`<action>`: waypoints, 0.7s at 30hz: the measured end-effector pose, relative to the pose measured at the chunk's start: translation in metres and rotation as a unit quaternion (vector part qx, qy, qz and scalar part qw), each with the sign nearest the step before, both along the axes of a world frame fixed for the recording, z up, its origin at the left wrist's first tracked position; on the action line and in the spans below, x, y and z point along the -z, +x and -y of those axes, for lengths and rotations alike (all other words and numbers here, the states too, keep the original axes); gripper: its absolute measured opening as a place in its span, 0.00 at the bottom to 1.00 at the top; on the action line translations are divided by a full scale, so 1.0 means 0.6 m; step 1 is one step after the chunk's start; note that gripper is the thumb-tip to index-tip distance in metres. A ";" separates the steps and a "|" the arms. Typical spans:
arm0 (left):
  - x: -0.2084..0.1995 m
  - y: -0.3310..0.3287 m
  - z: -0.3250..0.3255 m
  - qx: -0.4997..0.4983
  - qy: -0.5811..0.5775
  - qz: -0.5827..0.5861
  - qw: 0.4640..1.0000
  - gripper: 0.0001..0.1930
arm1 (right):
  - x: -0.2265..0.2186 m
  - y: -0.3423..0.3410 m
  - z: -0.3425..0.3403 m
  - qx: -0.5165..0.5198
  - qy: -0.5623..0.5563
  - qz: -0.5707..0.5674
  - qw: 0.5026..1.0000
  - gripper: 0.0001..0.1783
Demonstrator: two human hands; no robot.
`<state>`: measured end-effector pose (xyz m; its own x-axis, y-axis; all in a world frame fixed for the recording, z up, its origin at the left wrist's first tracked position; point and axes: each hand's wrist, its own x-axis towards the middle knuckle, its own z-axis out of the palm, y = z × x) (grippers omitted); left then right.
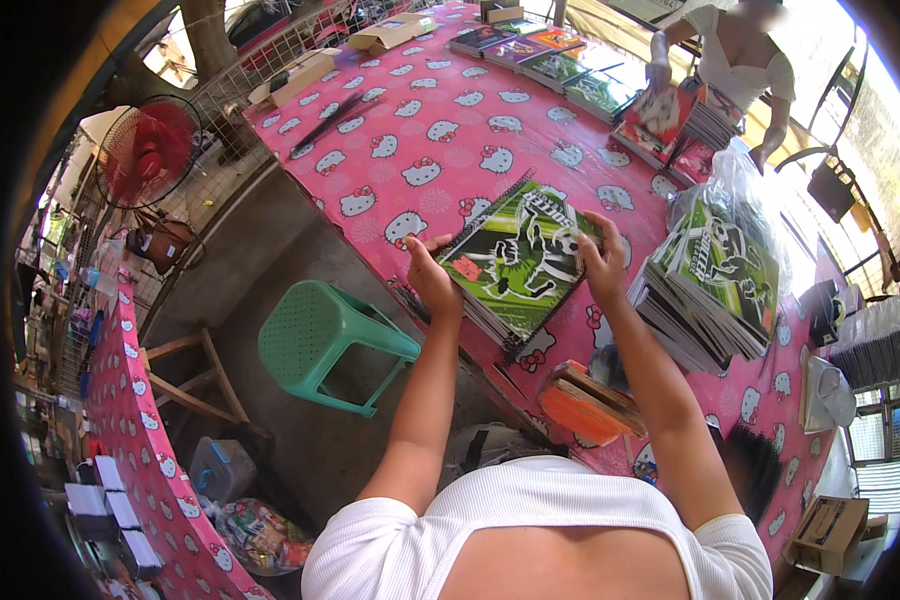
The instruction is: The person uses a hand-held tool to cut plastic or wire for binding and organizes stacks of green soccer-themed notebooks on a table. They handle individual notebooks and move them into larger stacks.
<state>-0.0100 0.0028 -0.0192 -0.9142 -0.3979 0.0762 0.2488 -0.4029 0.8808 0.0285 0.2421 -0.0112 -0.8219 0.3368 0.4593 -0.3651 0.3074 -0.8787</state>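
Notebooks (518,262) with green covers form a stack between both hands, over the pink-covered table (450,155); the left hand (434,280) lies along the left edge, its grip unclear; the right hand (602,258) pinches the far right corner; this stack seems mostly evened, the larger green pile (720,262) not yet; clear plastic (735,185) covers that pile's far end; lower left, colourful packets (265,532) fill a see-through bag (220,515).
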 end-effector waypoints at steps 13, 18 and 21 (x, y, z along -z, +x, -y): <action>-0.054 0.029 0.068 -0.117 -0.034 -0.025 0.992 0.13 | -0.235 0.208 -0.030 0.234 0.539 0.069 0.807 0.27; -0.175 0.161 -0.034 0.149 0.012 -0.130 0.980 0.14 | -0.181 0.252 -0.155 0.295 0.533 0.069 0.790 0.13; -0.179 0.208 -0.096 0.444 0.133 0.000 0.886 0.14 | -0.175 0.259 -0.136 0.300 0.540 0.017 0.786 0.09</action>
<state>0.1149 0.0604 0.0883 -0.8754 0.4755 0.0869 -0.2713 -0.6323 0.7257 0.1841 0.3237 0.0939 -0.6811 0.0966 0.7257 0.1489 0.9888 0.0081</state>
